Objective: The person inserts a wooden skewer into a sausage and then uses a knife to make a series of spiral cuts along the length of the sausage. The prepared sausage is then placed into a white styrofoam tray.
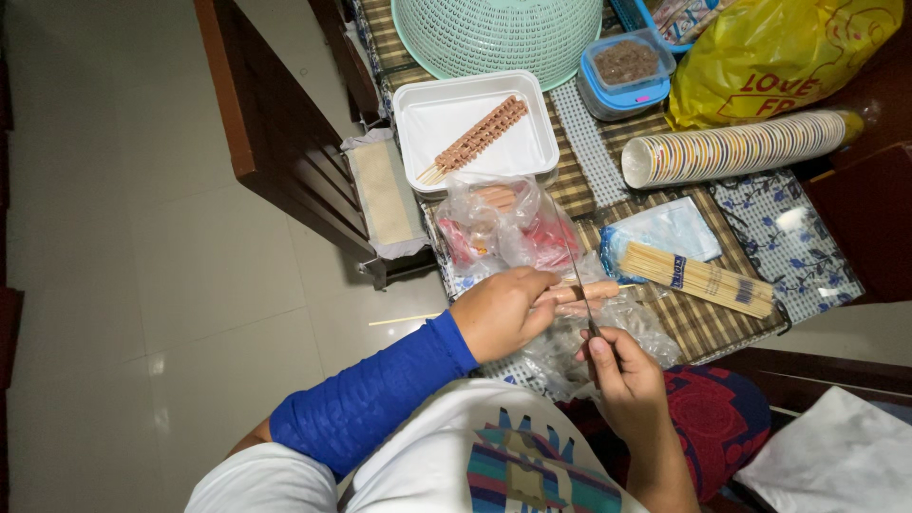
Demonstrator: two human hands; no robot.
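Observation:
My left hand [505, 309] pins a pink sausage [597, 290] on a skewer against crinkled clear plastic [570, 351] at the table's near edge. My right hand [622, 375] grips a thin knife [577, 275] whose blade crosses the sausage. A blue sleeve covers my left forearm. Further back, a white foam tray [442, 119] holds two skewers of scored sausages [478, 138]. A clear bag of sausages [503, 228] lies between the tray and my hands.
A bundle of bamboo skewers [703, 280] lies to the right. A stack of paper cups [741, 147] lies on its side behind it. At the back are a green mesh cover [499, 38], a blue-lidded container [625, 71] and a yellow bag [779, 52]. A wooden chair [285, 142] stands left.

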